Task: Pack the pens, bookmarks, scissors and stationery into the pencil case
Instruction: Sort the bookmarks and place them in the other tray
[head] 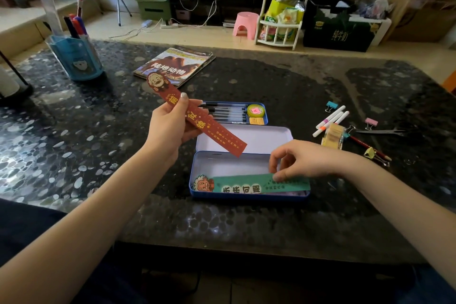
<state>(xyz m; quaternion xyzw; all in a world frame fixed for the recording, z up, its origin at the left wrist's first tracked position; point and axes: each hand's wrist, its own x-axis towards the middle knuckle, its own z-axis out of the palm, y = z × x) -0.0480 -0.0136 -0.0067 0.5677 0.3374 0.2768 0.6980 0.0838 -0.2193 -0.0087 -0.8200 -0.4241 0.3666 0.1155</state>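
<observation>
Pinching green bookmark (259, 184) in fingers (278, 175), over pencil case (197, 168)

Your dark glossy desk (320, 86) is speckled all over with pale pebble shapes. The blue metal pencil case (246, 196) shows a white inside, and in it lies a teal paper bookmark (246, 184) with cream characters and a cartoon head. The long red paper bookmark (197, 118) you hold carries yellow characters and fine gold markings.

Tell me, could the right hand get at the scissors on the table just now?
Probably not at once: the right hand is pinching the green bookmark in the pencil case. The scissors lie uncovered farther right.
</observation>
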